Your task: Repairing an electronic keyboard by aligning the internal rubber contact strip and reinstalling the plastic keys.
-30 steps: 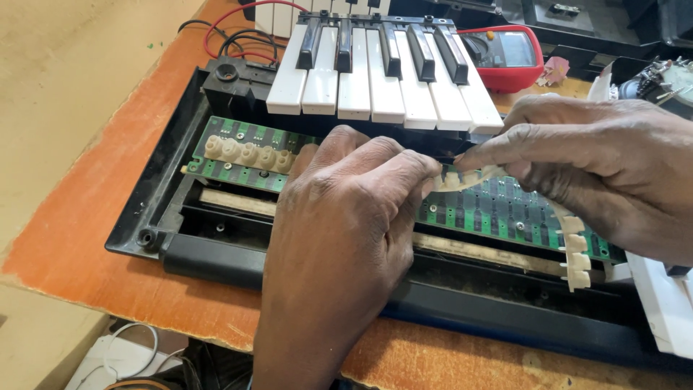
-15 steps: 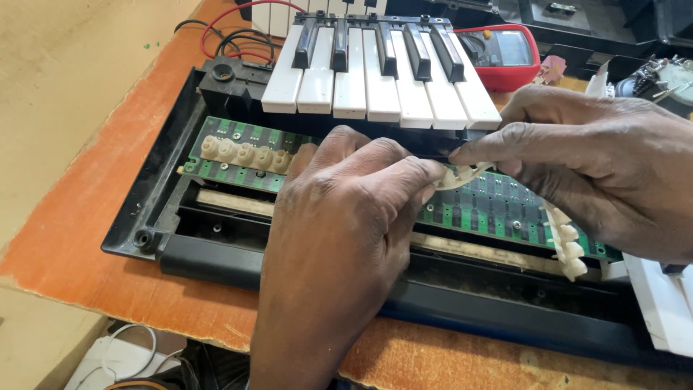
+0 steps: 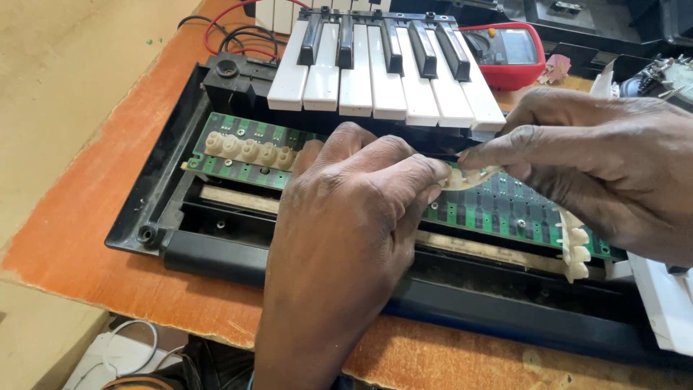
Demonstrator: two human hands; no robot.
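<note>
An opened black keyboard case [image 3: 216, 253] lies on an orange table, its green circuit board [image 3: 498, 209] exposed. My left hand [image 3: 346, 217] rests over the middle of the board, fingertips pinching a cream rubber contact strip [image 3: 473, 175]. My right hand [image 3: 599, 170] pinches the same strip from the right, thumb and forefinger meeting my left fingers. The strip is lifted off the board here; its far end [image 3: 575, 245] curls down at the right. The strip's left section [image 3: 245, 150] still sits on the board. A block of white and black keys [image 3: 382, 72] lies behind.
A red multimeter [image 3: 505, 50] with red and black leads [image 3: 231, 32] sits behind the keys. The orange table edge [image 3: 94, 289] runs along the left and front. White cables [image 3: 137, 347] hang below the table. A white part [image 3: 668, 303] lies at the right.
Both hands have kept hold of the rubber strip, and its right end has curled downward off the board. The view has shifted slightly.
</note>
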